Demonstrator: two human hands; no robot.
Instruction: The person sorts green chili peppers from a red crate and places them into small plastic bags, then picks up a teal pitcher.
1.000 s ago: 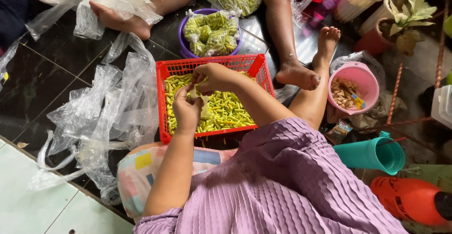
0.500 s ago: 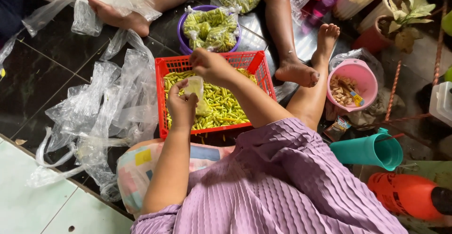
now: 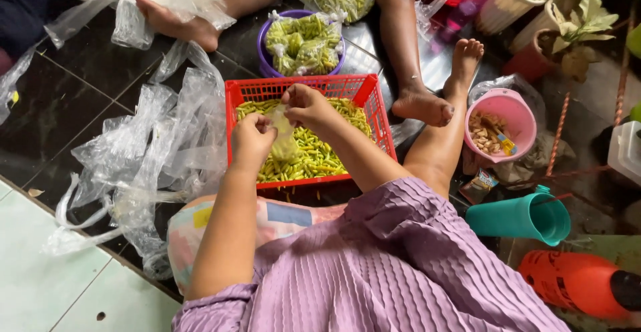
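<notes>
Small clear bag [image 3: 285, 135] upright between hands

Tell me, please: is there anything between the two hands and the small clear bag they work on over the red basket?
Nothing visible is. The left hand and the right hand both touch the small clear bag directly, above the green chilies in the red basket.
</notes>
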